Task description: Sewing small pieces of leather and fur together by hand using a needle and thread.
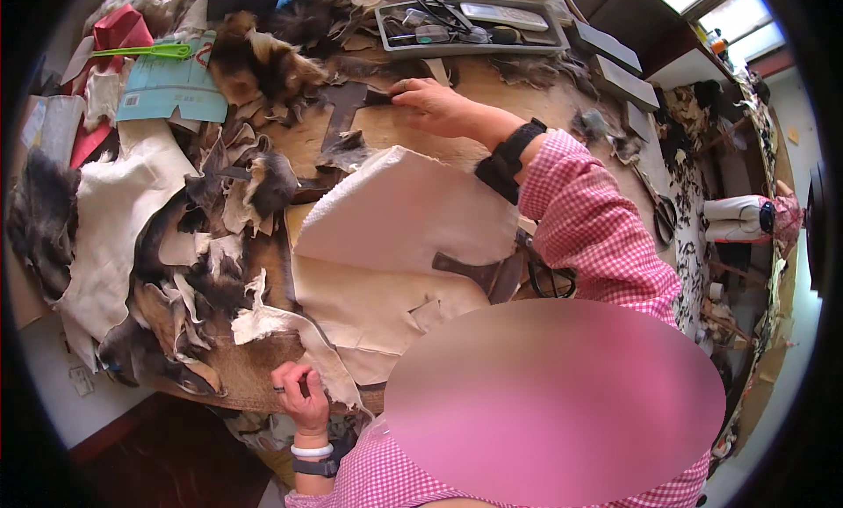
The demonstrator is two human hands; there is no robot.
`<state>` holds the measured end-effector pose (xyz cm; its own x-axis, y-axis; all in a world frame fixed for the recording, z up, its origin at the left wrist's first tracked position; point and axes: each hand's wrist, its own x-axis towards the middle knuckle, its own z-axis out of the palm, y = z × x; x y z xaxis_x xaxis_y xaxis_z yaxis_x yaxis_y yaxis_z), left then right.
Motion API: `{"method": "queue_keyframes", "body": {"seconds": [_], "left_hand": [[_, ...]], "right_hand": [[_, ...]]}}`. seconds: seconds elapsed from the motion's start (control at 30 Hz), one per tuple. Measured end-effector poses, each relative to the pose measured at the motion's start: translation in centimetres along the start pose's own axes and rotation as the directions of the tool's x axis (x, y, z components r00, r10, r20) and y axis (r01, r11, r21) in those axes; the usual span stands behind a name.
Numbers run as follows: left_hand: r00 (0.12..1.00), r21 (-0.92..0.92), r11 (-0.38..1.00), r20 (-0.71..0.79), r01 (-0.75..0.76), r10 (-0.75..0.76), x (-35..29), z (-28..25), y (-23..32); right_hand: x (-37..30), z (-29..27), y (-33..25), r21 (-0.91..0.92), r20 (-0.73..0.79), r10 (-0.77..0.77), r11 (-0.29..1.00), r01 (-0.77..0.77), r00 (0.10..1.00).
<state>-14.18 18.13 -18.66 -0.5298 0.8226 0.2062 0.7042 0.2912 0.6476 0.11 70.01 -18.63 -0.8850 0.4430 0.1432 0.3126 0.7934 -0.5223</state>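
My right hand [430, 106] reaches across the wooden table, its fingertips pinching the end of a dark strip of hide [342, 113]. My left hand [301, 398] is curled closed at the near table edge, beside a narrow pale strip of hide [318, 350]; whatever it may hold is hidden. Between the hands lies a large pale hide piece [408, 205], flesh side up, overlapping a cream sheet [378, 297] with a small square patch on it. Dark scraps [479, 266] lie at the right edge of these pieces.
Fur scraps [263, 183] and a long white-backed pelt [123, 218] cover the left side. At the back stands a grey tray [474, 47] of tools, with grey blocks [623, 82] to its right. Scissors [665, 216] lie at the right edge. Another person [746, 218] stands farther off.
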Motion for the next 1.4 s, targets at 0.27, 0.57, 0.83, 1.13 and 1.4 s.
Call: {"method": "queue_keyframes", "body": {"seconds": [0.27,0.57,0.83,1.13,1.4], "left_hand": [[0.998,0.01,0.998,0.032,0.062,-0.063,0.0,-0.1,0.4],[0.993,0.0,0.995,0.067,0.101,-0.1,-0.3,-0.2,0.0],[0.992,-0.019,0.994,0.07,0.109,-0.107,-0.5,-0.1,-0.4],[0.992,0.002,0.995,0.074,0.101,-0.1,-0.6,-0.2,-0.7],[0.995,-0.073,0.994,0.059,0.081,-0.077,0.0,0.1,-0.2]], "right_hand": [[-4.7,-6.4,-3.7,0.617,-0.012,0.051,0.786,-0.033,0.999],[-9.4,-13.2,-4.7,0.465,-0.33,0.117,0.883,0.054,0.937],[-13.0,-12.8,-3.7,-0.108,-0.28,-0.014,0.994,-0.017,0.96],[-16.6,-7.4,-1.5,-0.098,-0.15,0.298,0.944,-0.314,0.943],[-18.7,-12.5,-9.7,0.863,0.028,0.539,0.412,-0.293,0.842]]}}
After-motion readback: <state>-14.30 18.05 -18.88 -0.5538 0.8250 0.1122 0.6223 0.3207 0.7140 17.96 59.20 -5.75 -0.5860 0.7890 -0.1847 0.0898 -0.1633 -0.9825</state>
